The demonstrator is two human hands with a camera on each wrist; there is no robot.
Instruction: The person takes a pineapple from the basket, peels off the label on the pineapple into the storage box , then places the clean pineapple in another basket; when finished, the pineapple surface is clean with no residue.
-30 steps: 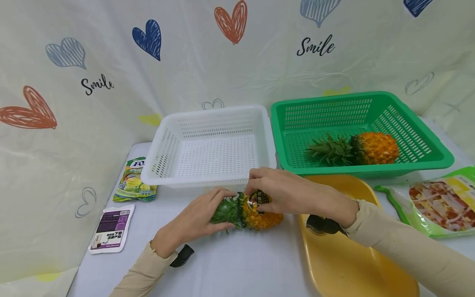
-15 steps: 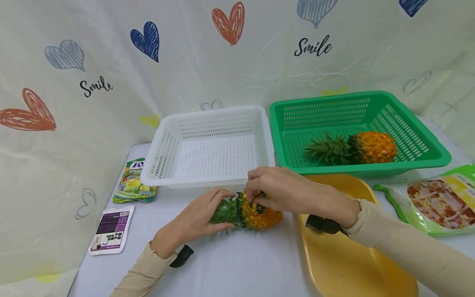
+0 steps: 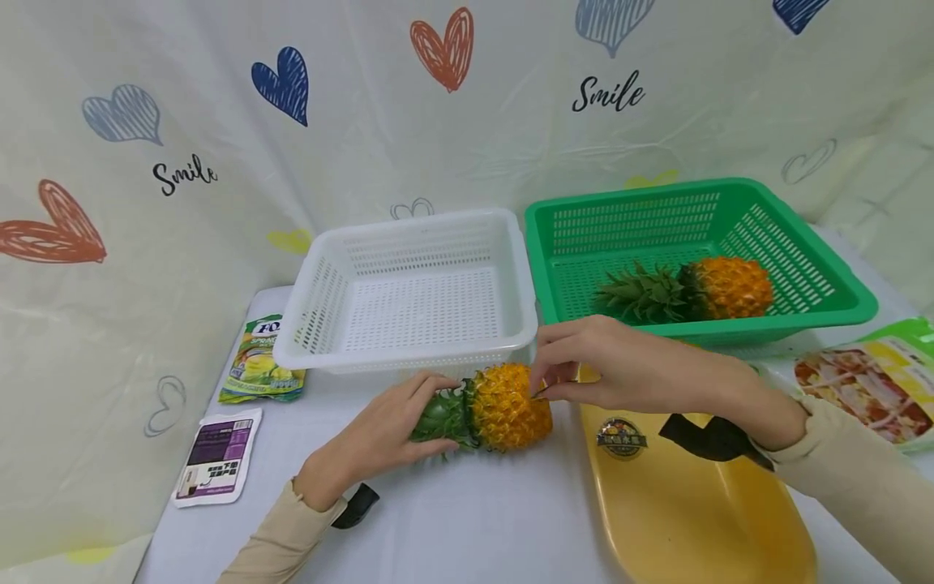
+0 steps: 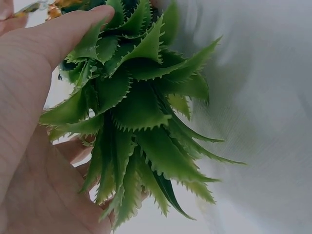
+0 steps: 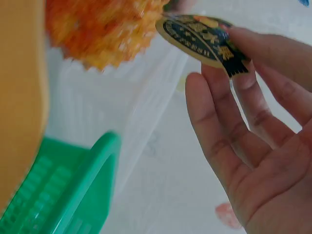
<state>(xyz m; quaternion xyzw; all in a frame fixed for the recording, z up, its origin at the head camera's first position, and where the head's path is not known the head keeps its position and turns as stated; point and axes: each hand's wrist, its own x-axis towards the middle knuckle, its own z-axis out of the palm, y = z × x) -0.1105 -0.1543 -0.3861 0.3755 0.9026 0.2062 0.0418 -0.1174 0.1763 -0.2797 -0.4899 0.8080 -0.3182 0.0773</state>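
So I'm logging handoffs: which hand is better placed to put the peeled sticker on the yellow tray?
Right hand: it pinches the dark round sticker beside the yellow plastic tray; the left hand holds the pineapple's green leafy crown.

Our left hand [image 3: 379, 434] lies low on its side, palm turned inward, fingers [image 4: 63, 34] stretched forward and lightly curved, thumb underneath, gripping. Its forearm in a beige sleeve [image 3: 273, 543] runs back toward us, a black strap [image 3: 355, 505] at the wrist. Our right hand [image 3: 627, 369] hovers higher, reaching leftward, with thumb and fingertips [image 5: 243, 80] drawn together in a pinch, the remaining fingers loosely bent. Its beige-sleeved forearm [image 3: 861, 487] slants out to the right, also wearing a black wrist strap [image 3: 711, 438].
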